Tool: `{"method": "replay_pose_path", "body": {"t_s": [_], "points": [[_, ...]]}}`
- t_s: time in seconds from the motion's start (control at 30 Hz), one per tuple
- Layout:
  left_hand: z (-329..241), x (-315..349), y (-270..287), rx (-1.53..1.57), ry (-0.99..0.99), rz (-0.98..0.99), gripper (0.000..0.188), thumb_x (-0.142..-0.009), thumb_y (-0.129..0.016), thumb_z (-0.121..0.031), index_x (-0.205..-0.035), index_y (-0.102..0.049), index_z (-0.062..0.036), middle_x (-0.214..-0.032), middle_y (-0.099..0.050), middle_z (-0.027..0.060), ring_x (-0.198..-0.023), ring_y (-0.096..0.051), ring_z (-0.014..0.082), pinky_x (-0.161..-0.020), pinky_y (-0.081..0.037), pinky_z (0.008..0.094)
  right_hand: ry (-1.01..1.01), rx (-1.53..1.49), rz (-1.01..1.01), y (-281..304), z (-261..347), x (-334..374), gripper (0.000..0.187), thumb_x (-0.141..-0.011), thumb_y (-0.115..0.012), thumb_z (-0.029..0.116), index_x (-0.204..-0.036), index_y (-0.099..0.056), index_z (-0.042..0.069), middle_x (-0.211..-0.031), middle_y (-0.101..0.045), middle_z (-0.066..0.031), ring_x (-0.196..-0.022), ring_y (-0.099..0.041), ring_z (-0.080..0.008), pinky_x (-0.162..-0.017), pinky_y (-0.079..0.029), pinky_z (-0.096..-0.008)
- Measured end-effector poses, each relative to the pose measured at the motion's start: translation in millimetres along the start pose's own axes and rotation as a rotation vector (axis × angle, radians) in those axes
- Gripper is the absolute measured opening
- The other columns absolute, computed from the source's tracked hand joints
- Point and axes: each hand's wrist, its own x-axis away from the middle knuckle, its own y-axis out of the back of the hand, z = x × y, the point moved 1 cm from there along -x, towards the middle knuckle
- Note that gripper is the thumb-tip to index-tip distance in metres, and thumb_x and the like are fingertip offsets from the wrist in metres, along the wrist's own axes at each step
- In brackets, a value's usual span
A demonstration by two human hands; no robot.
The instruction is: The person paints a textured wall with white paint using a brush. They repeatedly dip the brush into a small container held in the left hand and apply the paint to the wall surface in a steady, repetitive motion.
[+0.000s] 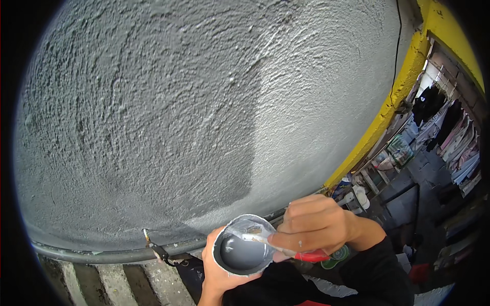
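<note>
My left hand (213, 270) is wrapped round an open can of grey paint (241, 257), held tilted so its inside shows. Paint smears coat the can's inner wall and rim. My right hand (316, 222) grips a paintbrush (310, 256) with a red handle and a paint-smeared pale band. The brush's head lies over the mouth of the can against the far inner side; its bristle tips are hard to make out. Beyond both hands rises a rough plastered wall (168, 117) in grey, with a paler, shinier area on its right side.
A grey pipe (97, 257) runs along the wall's foot, with a short wire or cord end (158, 251) by it. Concrete steps (117, 285) lie at lower left. To the right, a yellow frame (375, 125) borders a space with hanging clothes (451, 125) and scattered items.
</note>
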Motion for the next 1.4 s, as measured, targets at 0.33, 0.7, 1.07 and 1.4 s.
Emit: {"method": "replay_pose_path", "body": {"t_s": [0.33,0.7,1.07,1.4], "points": [[-27.4,-5.2,-1.5,-0.066,0.134,-0.076,0.088,-0.056,-0.095,-0.017,-0.131,-0.055,0.0046,-0.121,-0.066,0.0168,-0.112,-0.064,0.0268,-0.101,-0.049,0.0419,-0.026,0.021,0.059,33.5,34.1,-2.9,0.031,-0.081,-0.082,0.008,-0.107,-0.071,-0.004,-0.083,-0.064,-0.0080,-0.064,-0.062,-0.0210,-0.054,-0.049,-0.0330],[-38.7,-0.4,9.4,0.007,0.139,-0.181,0.086,-0.058,-0.096,-0.013,-0.132,-0.054,0.0022,-0.124,-0.063,0.0147,-0.115,-0.062,0.0263,-0.101,-0.049,0.0412,0.165,0.305,-0.470,75.8,28.2,-17.2,0.029,-0.081,-0.086,0.025,-0.094,-0.078,0.000,-0.074,-0.069,-0.0074,-0.063,-0.069,-0.0208,-0.053,-0.056,-0.0313],[-44.0,6.3,27.9,-0.108,0.204,-0.243,0.081,-0.061,-0.095,-0.014,-0.130,-0.056,0.0021,-0.117,-0.067,0.0145,-0.107,-0.066,0.0257,-0.097,-0.052,0.0402,0.411,0.825,-0.313,111.6,-34.3,-54.9,0.032,-0.074,-0.088,0.016,-0.099,-0.075,0.001,-0.080,-0.068,-0.0071,-0.061,-0.064,-0.0168,-0.051,-0.047,-0.0274],[-38.1,12.8,28.4,-0.055,0.257,-0.273,0.084,-0.060,-0.096,-0.015,-0.132,-0.055,0.0015,-0.122,-0.065,0.0152,-0.112,-0.064,0.0267,-0.099,-0.051,0.0415,0.113,0.505,-0.072,99.3,-17.7,-34.4,0.028,-0.077,-0.085,0.012,-0.100,-0.075,0.000,-0.080,-0.069,-0.0076,-0.062,-0.062,-0.0193,-0.051,-0.045,-0.0316]]}}
